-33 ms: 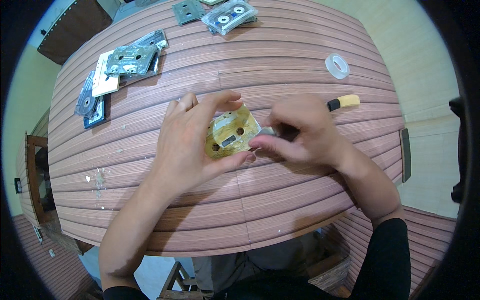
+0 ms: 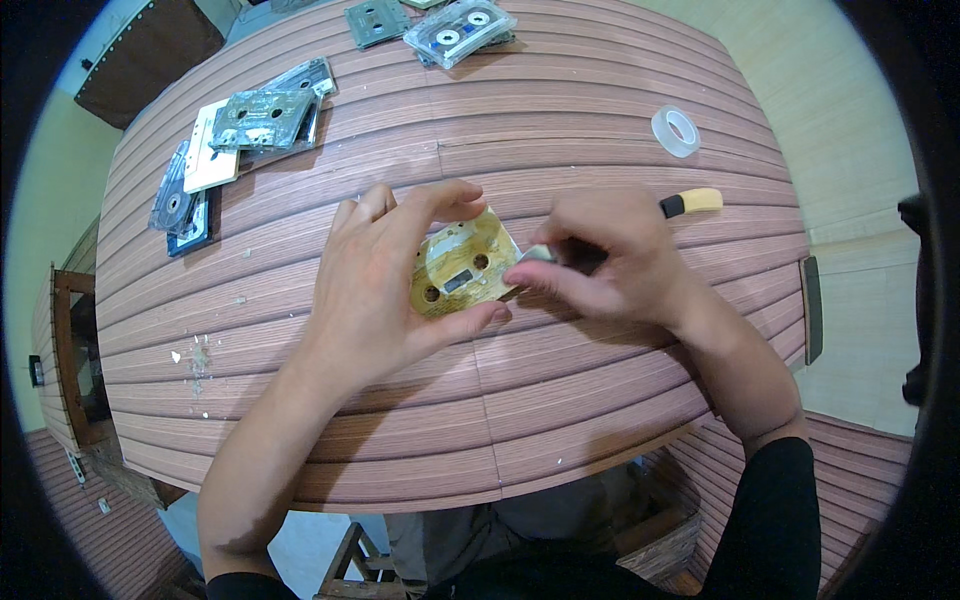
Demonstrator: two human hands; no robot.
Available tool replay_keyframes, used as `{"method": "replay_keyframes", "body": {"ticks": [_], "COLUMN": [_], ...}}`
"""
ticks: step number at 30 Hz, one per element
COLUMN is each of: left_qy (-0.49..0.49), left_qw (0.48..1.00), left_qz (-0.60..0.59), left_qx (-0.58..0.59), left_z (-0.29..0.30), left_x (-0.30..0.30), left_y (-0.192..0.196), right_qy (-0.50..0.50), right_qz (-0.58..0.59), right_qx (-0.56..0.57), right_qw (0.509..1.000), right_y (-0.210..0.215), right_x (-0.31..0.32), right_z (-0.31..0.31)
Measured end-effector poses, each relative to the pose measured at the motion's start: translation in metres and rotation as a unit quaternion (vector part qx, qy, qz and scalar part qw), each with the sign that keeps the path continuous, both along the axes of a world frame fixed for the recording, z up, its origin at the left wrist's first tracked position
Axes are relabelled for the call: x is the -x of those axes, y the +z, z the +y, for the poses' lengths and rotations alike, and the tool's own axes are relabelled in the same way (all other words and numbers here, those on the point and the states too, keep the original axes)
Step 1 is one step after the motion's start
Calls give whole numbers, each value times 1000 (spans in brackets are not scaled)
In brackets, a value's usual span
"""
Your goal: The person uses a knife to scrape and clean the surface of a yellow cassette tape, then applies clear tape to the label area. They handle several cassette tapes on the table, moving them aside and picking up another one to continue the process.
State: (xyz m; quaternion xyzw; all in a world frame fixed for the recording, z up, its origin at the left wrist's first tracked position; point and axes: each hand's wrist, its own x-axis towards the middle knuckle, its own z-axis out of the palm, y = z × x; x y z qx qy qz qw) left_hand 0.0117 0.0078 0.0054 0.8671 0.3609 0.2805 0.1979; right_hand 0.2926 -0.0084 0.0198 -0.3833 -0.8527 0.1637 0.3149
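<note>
My left hand [image 2: 375, 290] grips a yellowed cassette [image 2: 462, 265] by its edges, between the thumb below and the fingers above, just over the wooden table [image 2: 560, 400]. My right hand [image 2: 610, 262] is closed on a thin tool with a yellow and black handle [image 2: 690, 202] that sticks out behind the hand. The tool's grey metal tip [image 2: 537, 253] touches the cassette's right edge. My right fingers hide most of the tool's shaft.
A roll of clear tape [image 2: 676, 130] lies at the far right of the table. Clear and grey cassettes [image 2: 460, 28] lie at the far edge. Several more cassettes and a white card [image 2: 255, 118] are stacked at the far left. A dark flat object [image 2: 812, 308] hangs at the table's right edge.
</note>
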Motion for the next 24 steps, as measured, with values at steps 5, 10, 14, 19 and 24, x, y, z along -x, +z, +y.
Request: {"method": "replay_keyframes", "body": {"ticks": [5,10,14,19,24], "left_qy": [-1,-7,-6,-6,-3], "left_qw": [1000,1000,1000,1000,1000], "left_qz": [20,23,18,6,-6], "left_qx": [-7,-17,-13,-1,-7], "left_z": [1,0,-1,-1,-2], "left_x": [1,1,1,1,-1], "left_y": [-1,1,1,-1,-2], "right_qy": [-22,-5,-2,-6,-3], "right_qz": [29,25,-43,-49,-88], "right_qx": [-2,-38,-14,-4,-48], "right_qw": [999,999,999,999,995], "right_y": [6,-4,-2,1,5], "right_x": [-11,1,2,5,9], "right_z": [3,6,-1,-4,-10]}}
